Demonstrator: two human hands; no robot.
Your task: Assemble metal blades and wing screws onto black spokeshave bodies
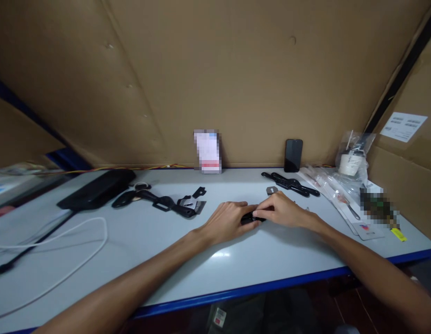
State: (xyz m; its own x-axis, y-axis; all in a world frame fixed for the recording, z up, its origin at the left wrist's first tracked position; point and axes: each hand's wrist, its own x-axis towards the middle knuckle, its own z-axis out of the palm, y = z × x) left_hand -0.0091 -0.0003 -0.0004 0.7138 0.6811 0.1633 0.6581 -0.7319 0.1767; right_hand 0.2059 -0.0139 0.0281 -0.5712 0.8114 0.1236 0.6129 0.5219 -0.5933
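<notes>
At the middle of the white table, my left hand (226,223) is closed around a small black metal piece (249,217), which looks like part of a spokeshave body. My right hand (280,211) has its thumb and fingertips pinched together over the same piece; whatever sits between them is hidden. Just beyond the right hand lies a grey slotted blade (272,190). Farther back are black spokeshave bodies (290,183), side by side. To the left of my hands, another black spokeshave (163,202) rests near loose flat plates (190,203) and a small black clamp plate (200,192).
A long black case (97,190) and a white cable (104,232) occupy the left side. A phone (293,155) and a blurred card (208,150) lean on the cardboard wall. Plastic packaging (335,195) and a bagged white roll (351,162) are at right. The blue table edge (250,286) runs in front.
</notes>
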